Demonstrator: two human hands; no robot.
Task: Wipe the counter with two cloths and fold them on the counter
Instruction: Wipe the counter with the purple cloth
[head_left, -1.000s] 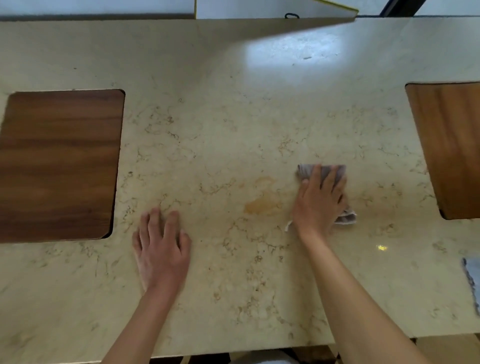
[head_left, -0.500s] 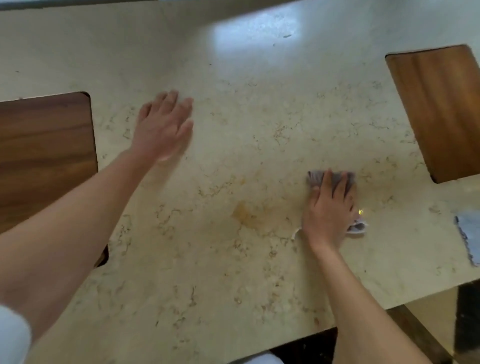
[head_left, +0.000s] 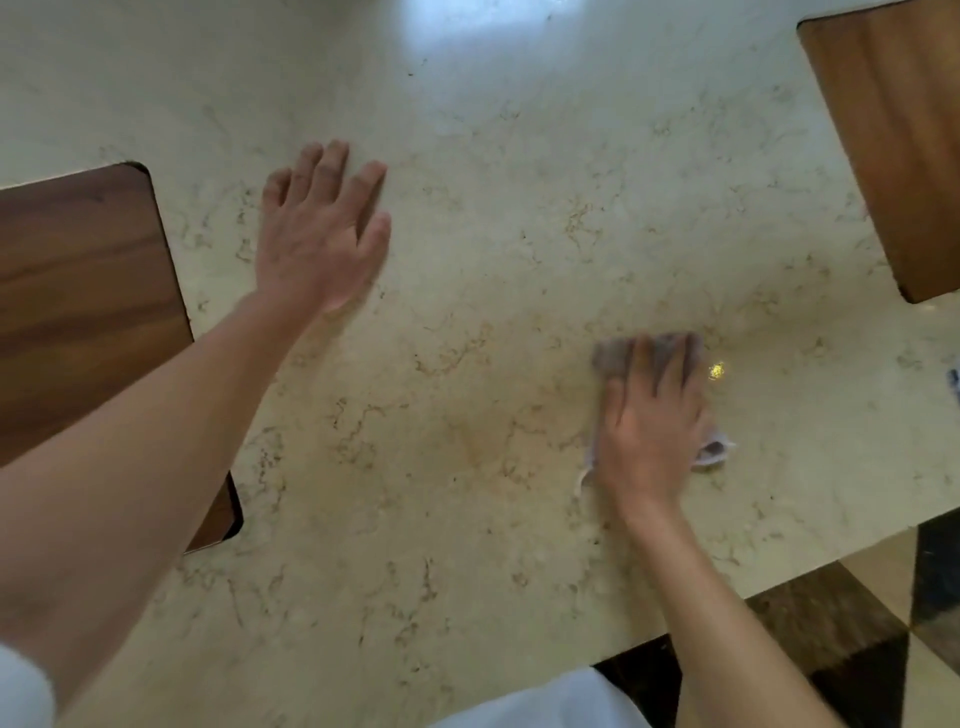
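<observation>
A beige marbled counter (head_left: 493, 218) fills the head view. My right hand (head_left: 649, 431) presses flat on a small grey cloth (head_left: 610, 353), which peeks out past the fingertips and at the right side of the palm. My left hand (head_left: 322, 228) is spread flat, fingers apart, on or just above the counter at the left, holding nothing. A sliver of a second grey cloth (head_left: 954, 382) shows at the right edge of the frame. A faint yellowish stain (head_left: 478, 441) lies on the counter left of my right hand.
A dark wooden inset panel (head_left: 83, 312) sits in the counter at the left, and a lighter wooden panel (head_left: 898, 145) at the upper right. The counter's front edge runs along the lower right, with dark and light floor tiles (head_left: 857, 639) below it.
My left hand moved from the near counter edge forward to beside the left panel. My right hand stayed pressed on the cloth while the view tilted and shifted left.
</observation>
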